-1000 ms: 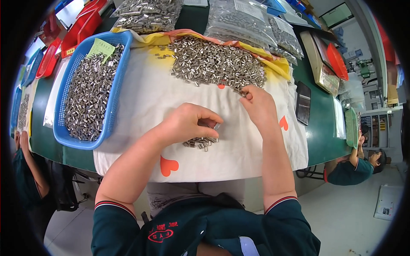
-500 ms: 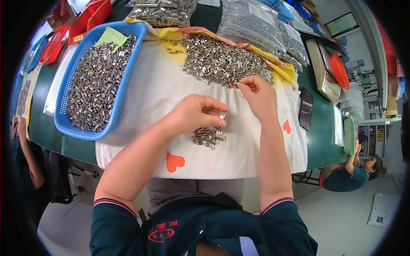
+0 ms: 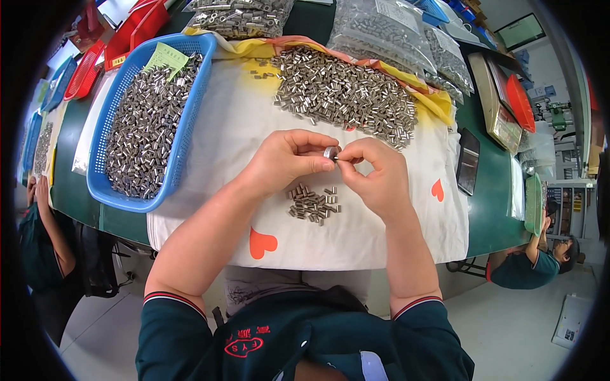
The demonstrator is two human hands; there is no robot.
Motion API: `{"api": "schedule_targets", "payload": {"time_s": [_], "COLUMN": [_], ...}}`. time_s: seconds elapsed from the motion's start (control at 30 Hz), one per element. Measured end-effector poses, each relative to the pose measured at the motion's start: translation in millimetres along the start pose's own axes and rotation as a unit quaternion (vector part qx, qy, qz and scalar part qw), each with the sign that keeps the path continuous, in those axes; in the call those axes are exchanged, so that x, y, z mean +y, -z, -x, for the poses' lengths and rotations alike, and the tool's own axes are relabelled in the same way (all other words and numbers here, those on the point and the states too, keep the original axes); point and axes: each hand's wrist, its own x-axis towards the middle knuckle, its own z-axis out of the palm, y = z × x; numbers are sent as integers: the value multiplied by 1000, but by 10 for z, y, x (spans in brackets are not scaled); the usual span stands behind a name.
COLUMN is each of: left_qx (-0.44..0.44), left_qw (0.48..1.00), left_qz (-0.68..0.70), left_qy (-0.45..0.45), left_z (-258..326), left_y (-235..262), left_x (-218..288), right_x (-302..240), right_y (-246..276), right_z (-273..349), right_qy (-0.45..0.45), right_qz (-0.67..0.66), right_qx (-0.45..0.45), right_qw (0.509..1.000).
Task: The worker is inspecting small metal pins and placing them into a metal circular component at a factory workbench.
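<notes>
A small shiny metal piece (image 3: pixel 330 152) sits between the two hands, up above the white cloth (image 3: pixel 394 235). The left hand (image 3: pixel 286 159) pinches it with thumb and finger pressed together on one side. The right hand (image 3: pixel 375 174) pinches it from the other side, and the fingertips of both hands meet at the piece.

Just under the hands, a little pile of metal tubes (image 3: pixel 313 204) lies on the cloth. The tubes are short and silver. The cloth has orange heart shapes on it.

Farther up the cloth, past the hands, there is a big heap of the same tubes (image 3: pixel 343 95). To the left, a blue basket (image 3: pixel 184 136) holds many more tubes, with a green paper slip (image 3: pixel 165 59) at its top end.

Clear bags of metal parts (image 3: pixel 387 28) lie at the far side of the green table (image 3: pixel 489 209). A dark flat thing (image 3: pixel 468 169) rests near the right edge of the cloth. Red trays (image 3: pixel 130 25) sit at the far left.

Another person (image 3: pixel 540 263) is low at the right, beside the table.
</notes>
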Motion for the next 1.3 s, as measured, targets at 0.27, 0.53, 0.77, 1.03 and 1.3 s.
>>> {"api": "schedule_targets", "payload": {"time_s": [0.27, 0.53, 0.77, 1.03, 1.3], "left_qx": [-9, -52, -19, 10, -11], "left_qw": [997, 992, 997, 999, 999], "left_qz": [-74, -95, -74, -33, -45], "left_qy": [17, 57, 20, -3, -5], "left_z": [-15, 14, -19, -20, -23], "left_y": [-18, -38, -41, -17, -18], "left_x": [12, 53, 28, 14, -15], "right_x": [79, 286, 452, 133, 35], "right_y": [81, 345, 161, 157, 100], "right_z": [-16, -98, -90, -41, -15], "right_qy": [-10, -207, -126, -111, -65], "right_qz": [-24, -3, 298, -69, -46], "right_qx": [-38, 35, 46, -25, -57], "right_qw": [999, 978, 945, 991, 995]}}
